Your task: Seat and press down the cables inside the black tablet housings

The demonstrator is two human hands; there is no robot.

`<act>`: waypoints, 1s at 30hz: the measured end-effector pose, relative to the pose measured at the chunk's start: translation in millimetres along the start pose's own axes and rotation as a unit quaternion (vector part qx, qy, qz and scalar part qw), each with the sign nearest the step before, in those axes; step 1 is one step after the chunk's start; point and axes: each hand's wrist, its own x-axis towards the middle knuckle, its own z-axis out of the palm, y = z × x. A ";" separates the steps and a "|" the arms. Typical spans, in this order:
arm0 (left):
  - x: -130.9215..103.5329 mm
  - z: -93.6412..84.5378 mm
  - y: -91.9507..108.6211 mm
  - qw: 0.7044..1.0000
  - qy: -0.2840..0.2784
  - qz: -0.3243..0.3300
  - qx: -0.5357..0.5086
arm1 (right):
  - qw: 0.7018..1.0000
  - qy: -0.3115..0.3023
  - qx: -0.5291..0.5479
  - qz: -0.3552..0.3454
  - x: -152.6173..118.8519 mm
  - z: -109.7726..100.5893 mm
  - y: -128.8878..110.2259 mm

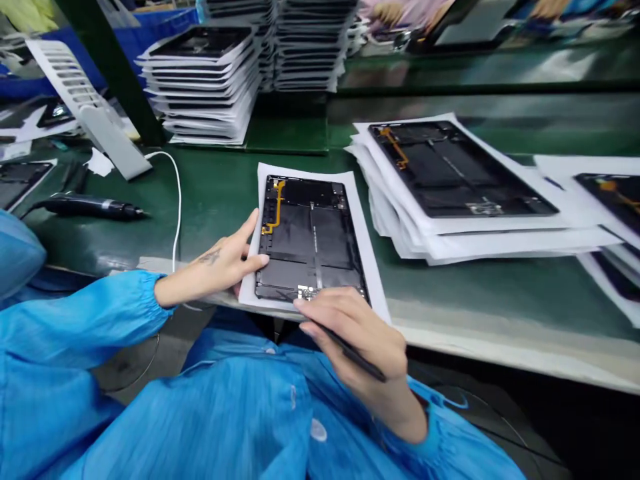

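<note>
An opened tablet point(295, 230) lies on a white sheet point(367, 267) at the front edge of the table. It shows a black inside, an orange flex cable point(278, 208) and a small circuit board point(306, 292) near its lower edge. My left hand point(230, 257) grips its left side, thumb on the rim and index finger along the edge. In my right hand point(355, 333) is a slim black pen-like tool point(357, 357), held over the lower edge by the small board. Its tip is hidden behind my fingers.
Right of the tablet, another opened tablet point(450, 170) tops a stack of white sheets point(400, 230). Stacked tablets point(205, 93) stand behind. On the left are a black electric screwdriver point(97, 207), a white stand point(105, 130) and a white cable point(178, 193). Other people's hands point(387, 12) show behind.
</note>
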 end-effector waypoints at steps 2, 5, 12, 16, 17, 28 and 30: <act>-7.6 -5.8 0.4 0.981 0.028 0.049 0.184 | 1.000 -0.006 -0.005 0.000 -3.9 6.5 1.7; -22.8 -6.7 3.9 0.914 0.096 0.170 0.355 | 0.999 0.005 0.010 0.030 -11.0 6.7 4.6; -41.4 15.4 4.6 0.919 0.032 0.278 0.278 | 0.999 0.027 -0.005 0.039 -3.8 2.7 5.7; -40.6 16.7 10.2 0.980 0.035 0.152 0.119 | 0.995 -0.051 -0.083 -0.016 13.7 11.3 3.8; -39.8 16.6 11.8 0.992 0.035 0.098 0.069 | 0.989 -0.078 -0.123 -0.020 17.0 14.8 3.2; -42.7 19.2 6.0 0.988 0.130 0.086 -0.008 | 0.989 -0.107 -0.103 0.024 21.4 40.6 12.1; -45.3 21.2 5.1 0.964 0.189 0.176 0.060 | 0.991 -0.105 -0.069 0.043 22.8 40.3 14.4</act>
